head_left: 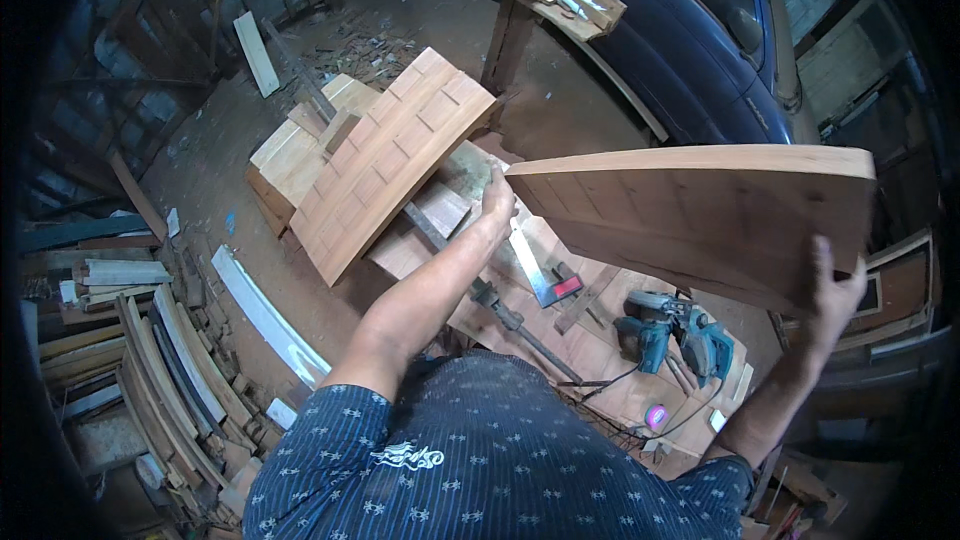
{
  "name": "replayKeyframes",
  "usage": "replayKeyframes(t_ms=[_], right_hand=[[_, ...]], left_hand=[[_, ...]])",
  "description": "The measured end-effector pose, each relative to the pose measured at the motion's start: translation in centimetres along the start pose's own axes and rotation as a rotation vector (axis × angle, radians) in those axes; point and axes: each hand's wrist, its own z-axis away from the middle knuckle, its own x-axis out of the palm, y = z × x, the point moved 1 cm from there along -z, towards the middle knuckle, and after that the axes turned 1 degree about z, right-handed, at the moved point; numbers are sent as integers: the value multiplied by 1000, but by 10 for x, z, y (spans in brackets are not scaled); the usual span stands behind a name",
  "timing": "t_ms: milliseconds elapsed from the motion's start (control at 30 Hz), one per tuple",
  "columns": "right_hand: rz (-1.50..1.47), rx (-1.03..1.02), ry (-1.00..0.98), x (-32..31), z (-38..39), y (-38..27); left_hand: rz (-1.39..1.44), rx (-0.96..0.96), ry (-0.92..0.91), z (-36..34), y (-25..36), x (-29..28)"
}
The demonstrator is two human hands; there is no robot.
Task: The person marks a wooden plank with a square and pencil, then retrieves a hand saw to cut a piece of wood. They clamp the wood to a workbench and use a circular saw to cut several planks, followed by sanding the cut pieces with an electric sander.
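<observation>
A long, thick wooden panel [690, 205] is tilted up on edge above the workbench [530, 345], lit along its upper edge. My left hand [498, 198] grips its left end, with the arm stretched forward. At the other end, my right hand [835, 290] is closed round the panel's lower right corner; its fingers are partly hidden behind the wood. Left of the left hand lies a second wooden panel [395, 165] with rows of rectangular raised blocks. Below the held panel, a try square [535, 265] with a metal blade rests on the bench.
A teal circular saw [675, 335] with a cord sits on the bench near a pink-topped round item [655, 416]. A bar clamp [525, 330] crosses the bench. Stacked timber [160, 370] fills the left side. A dark blue car [690, 40] stands behind a side table [545, 5].
</observation>
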Motion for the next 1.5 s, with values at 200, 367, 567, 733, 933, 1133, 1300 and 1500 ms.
replayKeyframes(t_ms=[200,367,567,733,933,1133,1300,1500], right_hand=[[-185,41,-37,108,-9,24],[-335,267,46,158,-11,82],[-668,677,120,230,10,138],[-772,837,167,298,55,179],[-708,1062,171,307,95,213],[-1033,1199,141,319,184,306],[-987,1484,30,320,218,307],[-1071,1384,-142,291,191,266]], left_hand=[[-121,118,-111,55,-13,-58],[-94,109,128,85,-16,-152],[-79,186,496,99,-18,-246],[-46,169,538,101,-20,-277],[-95,197,570,112,-18,-277],[-64,108,546,102,-32,-270],[-187,115,411,96,-31,-239],[-365,186,40,53,-45,-92]])
